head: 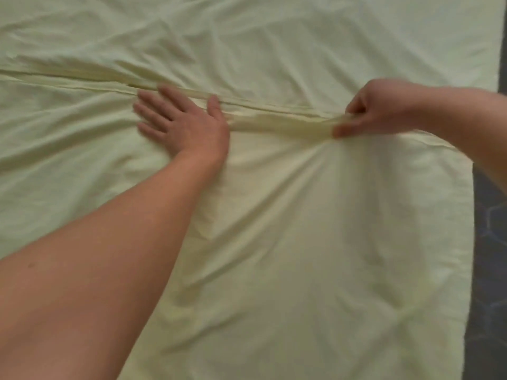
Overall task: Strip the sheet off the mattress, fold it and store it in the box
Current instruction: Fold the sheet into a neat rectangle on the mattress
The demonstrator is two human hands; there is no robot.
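Note:
A pale yellow-green sheet (274,229) lies spread flat and fills almost the whole view. Two of its edges meet in a seam line running from the left edge toward the right of centre. My left hand (181,123) lies flat on the sheet with straight, spread fingers, pressing beside that seam. My right hand (384,108) pinches a bunched fold of the sheet's edge, and creases fan out below the pinch. No box is in view.
Along the right edge a dark grey patterned surface (488,256) shows beside the sheet. The sheet's right border runs down from the top right corner to the bottom right.

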